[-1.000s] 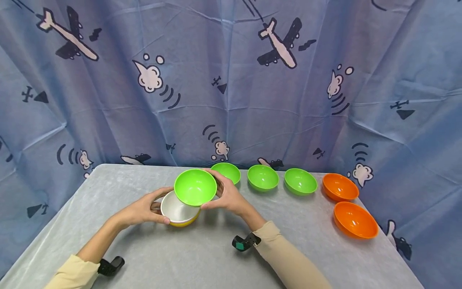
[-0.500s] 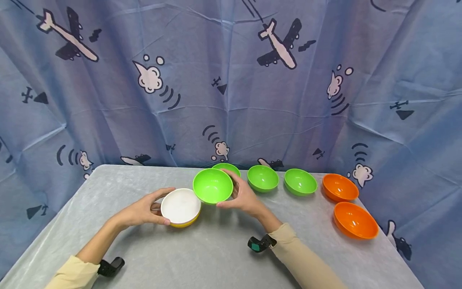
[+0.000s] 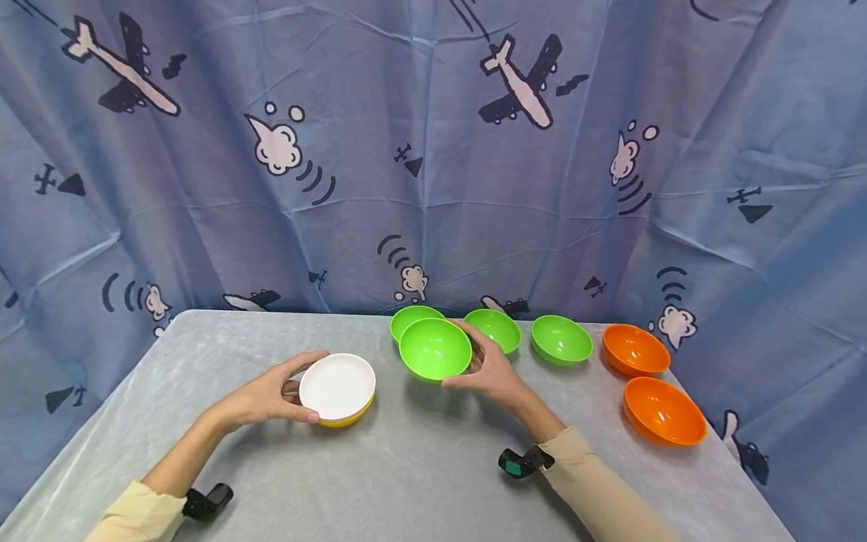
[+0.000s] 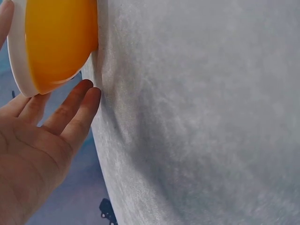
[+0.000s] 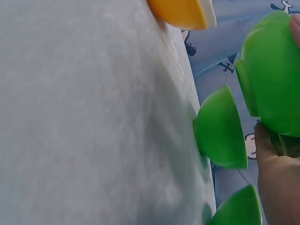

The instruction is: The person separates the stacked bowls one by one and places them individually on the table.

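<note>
On the left of the table stands a bowl, white inside and yellow outside [image 3: 337,386]. My left hand [image 3: 271,393] holds it by the side, thumb near its front and fingers around the back; the left wrist view shows its yellow wall [image 4: 61,42]. With thumb and fingers, my right hand [image 3: 493,370] grips a green bowl [image 3: 436,348], which hangs clear of the table in the right wrist view. Behind it are a green bowl [image 3: 409,316], partly covered in the head view, and another green bowl [image 3: 500,327] behind the right fingers.
A third standing green bowl [image 3: 561,340] is at the back edge. Two orange bowls [image 3: 635,350] stand at the table's right edge, one nearer the front. A blue patterned curtain [image 3: 433,150] hangs behind the grey tabletop [image 3: 406,482].
My right hand has carried the green bowl rightward, from over the white-and-yellow bowl to in front of the standing green bowls. The left hand stays put on its bowl.
</note>
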Demonstrator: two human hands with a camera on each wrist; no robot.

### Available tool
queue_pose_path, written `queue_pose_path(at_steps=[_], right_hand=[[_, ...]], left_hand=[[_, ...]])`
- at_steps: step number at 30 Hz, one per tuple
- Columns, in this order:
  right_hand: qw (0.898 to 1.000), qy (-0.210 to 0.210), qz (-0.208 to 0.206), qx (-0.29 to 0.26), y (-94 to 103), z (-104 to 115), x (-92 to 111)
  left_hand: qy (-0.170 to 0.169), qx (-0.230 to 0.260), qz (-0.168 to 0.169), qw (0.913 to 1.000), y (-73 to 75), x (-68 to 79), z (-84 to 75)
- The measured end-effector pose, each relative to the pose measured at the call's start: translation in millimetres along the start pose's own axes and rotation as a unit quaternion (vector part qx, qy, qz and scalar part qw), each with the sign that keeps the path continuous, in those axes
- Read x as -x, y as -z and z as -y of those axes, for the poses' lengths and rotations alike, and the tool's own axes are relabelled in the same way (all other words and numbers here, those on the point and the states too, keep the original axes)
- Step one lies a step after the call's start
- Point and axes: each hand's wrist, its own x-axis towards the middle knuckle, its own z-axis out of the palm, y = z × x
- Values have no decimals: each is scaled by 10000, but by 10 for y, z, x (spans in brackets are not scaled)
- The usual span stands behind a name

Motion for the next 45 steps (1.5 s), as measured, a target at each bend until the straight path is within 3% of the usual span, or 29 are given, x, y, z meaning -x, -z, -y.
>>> queue_pose_path(at_steps=[16, 32, 40, 45], right_hand=[[9971, -240, -79, 715, 441, 20, 327], [9837, -561, -546, 1620, 865, 18, 801], [9813, -545, -718, 1702, 1004, 59, 1026], [9736, -820, -787, 1977, 1100, 87, 1149]], left_hand=[[-30, 40, 26, 10000, 11, 13, 6], [16, -115, 18, 9999, 11, 11, -11], [79, -118, 0, 9999, -5, 18, -22], [100, -122, -1, 9999, -4, 17, -31]])
